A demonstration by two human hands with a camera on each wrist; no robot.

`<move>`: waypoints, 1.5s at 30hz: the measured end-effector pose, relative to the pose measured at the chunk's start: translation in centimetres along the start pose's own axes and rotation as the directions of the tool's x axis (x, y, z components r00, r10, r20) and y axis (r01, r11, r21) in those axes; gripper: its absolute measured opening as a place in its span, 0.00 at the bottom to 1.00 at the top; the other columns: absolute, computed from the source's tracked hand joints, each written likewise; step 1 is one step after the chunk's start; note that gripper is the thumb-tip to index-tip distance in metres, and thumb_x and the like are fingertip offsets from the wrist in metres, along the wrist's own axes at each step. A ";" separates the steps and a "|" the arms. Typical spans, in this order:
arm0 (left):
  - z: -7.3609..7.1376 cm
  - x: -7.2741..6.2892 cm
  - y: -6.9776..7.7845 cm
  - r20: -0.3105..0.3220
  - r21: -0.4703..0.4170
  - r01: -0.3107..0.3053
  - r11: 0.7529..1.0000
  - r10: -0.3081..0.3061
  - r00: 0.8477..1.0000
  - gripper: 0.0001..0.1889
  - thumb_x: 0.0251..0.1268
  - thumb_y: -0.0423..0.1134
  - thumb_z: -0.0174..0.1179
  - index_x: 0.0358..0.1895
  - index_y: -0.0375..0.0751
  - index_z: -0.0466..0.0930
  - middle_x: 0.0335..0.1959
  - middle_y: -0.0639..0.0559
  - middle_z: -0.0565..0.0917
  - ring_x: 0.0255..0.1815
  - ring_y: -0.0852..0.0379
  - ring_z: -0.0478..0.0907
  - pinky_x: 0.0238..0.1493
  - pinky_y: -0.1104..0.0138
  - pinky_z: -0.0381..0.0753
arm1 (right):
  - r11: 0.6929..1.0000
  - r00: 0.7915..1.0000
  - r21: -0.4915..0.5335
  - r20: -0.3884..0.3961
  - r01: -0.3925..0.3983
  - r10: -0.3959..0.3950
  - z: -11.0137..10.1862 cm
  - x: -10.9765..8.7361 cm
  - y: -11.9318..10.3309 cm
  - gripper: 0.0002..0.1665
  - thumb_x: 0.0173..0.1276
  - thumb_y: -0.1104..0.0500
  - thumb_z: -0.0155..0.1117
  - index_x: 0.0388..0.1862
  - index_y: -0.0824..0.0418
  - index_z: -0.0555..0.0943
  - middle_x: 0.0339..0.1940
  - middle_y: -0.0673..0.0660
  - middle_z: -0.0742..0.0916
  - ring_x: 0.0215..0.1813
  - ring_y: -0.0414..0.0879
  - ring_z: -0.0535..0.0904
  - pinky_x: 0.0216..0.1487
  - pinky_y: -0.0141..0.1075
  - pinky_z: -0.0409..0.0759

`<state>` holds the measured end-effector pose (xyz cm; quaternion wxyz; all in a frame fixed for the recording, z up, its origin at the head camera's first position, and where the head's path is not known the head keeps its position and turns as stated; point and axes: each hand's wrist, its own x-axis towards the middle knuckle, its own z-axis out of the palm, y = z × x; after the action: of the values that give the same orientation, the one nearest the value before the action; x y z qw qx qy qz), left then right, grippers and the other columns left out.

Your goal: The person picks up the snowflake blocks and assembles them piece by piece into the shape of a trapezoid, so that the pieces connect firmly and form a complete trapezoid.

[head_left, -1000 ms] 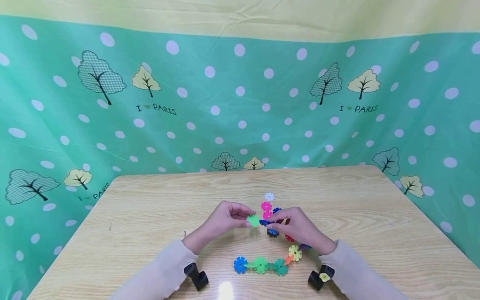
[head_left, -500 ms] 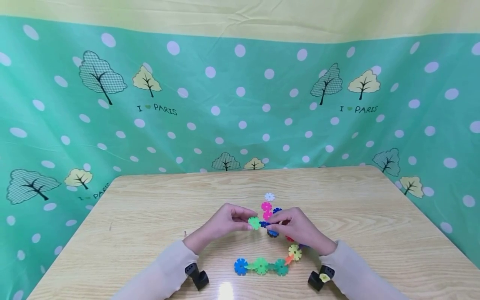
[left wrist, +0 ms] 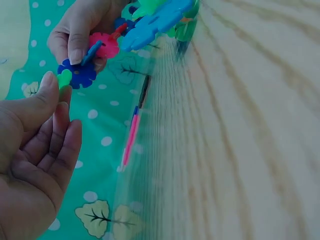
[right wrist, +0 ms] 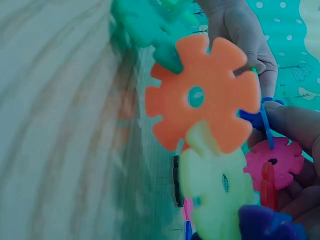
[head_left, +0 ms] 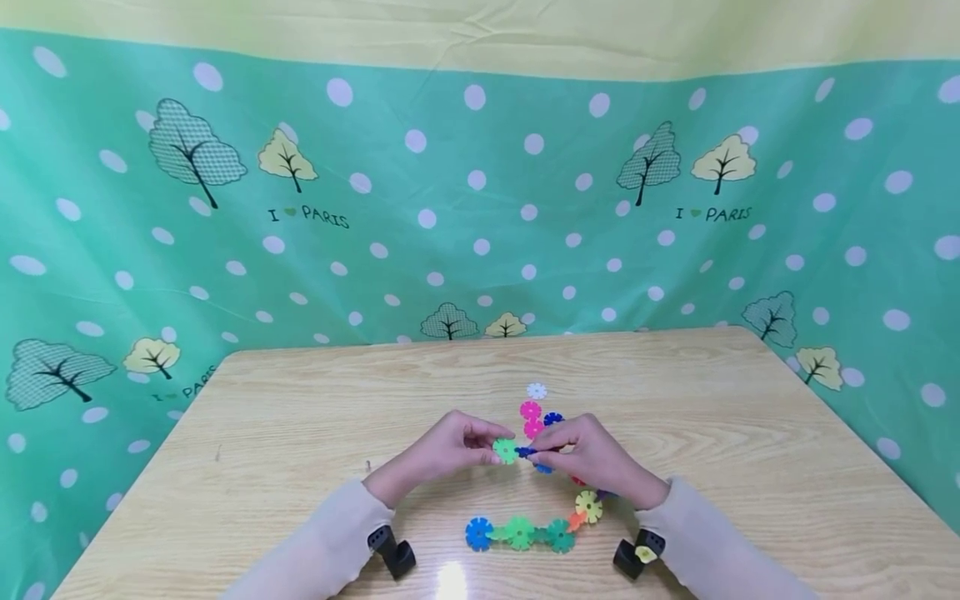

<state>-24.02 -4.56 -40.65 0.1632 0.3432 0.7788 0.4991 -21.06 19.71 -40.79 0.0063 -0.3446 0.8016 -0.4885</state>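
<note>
My left hand (head_left: 459,442) pinches a light green notched plastic disc (head_left: 506,452) between thumb and fingers. Edge to edge with it is a dark blue notched disc (left wrist: 77,75), which my right hand (head_left: 596,454) pinches. The left wrist view shows the green disc meeting the dark blue one at its notched rim; how deep it sits cannot be told. Behind the dark blue disc come a blue disc (left wrist: 91,53) and a pink disc (left wrist: 106,46), joined in a chain. A red disc (right wrist: 268,186) is fitted to the pink one, beside my right fingers.
Nearer me on the wooden table (head_left: 337,533) runs a chain with blue (head_left: 478,534), green (head_left: 519,533), teal (head_left: 559,536), orange (head_left: 576,522) and yellow (head_left: 588,507) discs. Beyond my hands lie white (head_left: 536,390), pink (head_left: 530,410) and dark blue (head_left: 553,418) discs. A patterned curtain (head_left: 375,208) hangs behind.
Both hands have sunk slightly, still holding the discs. The green disc has turned to face the head camera more fully, and the dark blue disc has shifted a little left with it.
</note>
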 end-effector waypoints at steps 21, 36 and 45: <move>0.7 -0.3 0.0 -0.053 -0.047 -0.008 0.999 0.006 0.999 0.15 0.58 0.30 0.64 0.50 0.31 0.81 0.32 0.47 0.84 0.28 0.64 0.75 0.26 0.74 0.75 | 0.998 0.998 -0.002 0.012 0.059 -0.059 -0.3 0.1 -0.1 0.08 0.62 0.61 0.66 0.36 0.64 0.87 0.34 0.54 0.89 0.37 0.40 0.84 0.35 0.33 0.82; 1.0 -0.2 -0.3 -0.044 -0.064 -0.026 0.998 0.023 0.999 0.16 0.58 0.30 0.64 0.50 0.30 0.81 0.28 0.49 0.82 0.24 0.66 0.72 0.24 0.77 0.72 | 0.998 0.998 0.006 0.021 0.062 -0.062 -0.4 -0.1 -0.3 0.09 0.62 0.62 0.66 0.37 0.67 0.86 0.35 0.57 0.89 0.38 0.43 0.85 0.41 0.34 0.83; 1.0 -0.3 -0.3 -0.038 -0.080 -0.024 0.997 0.021 0.999 0.16 0.58 0.30 0.63 0.50 0.30 0.80 0.27 0.52 0.80 0.21 0.67 0.68 0.22 0.78 0.68 | 0.995 0.995 -0.027 0.017 0.095 -0.095 -0.2 -0.1 -0.2 0.08 0.61 0.64 0.66 0.36 0.67 0.86 0.35 0.57 0.89 0.40 0.43 0.85 0.42 0.34 0.82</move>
<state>-23.32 -4.19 -41.33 0.1566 0.3357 0.7571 0.5381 -20.99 19.88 -40.56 -0.0156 -0.3862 0.7909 -0.4744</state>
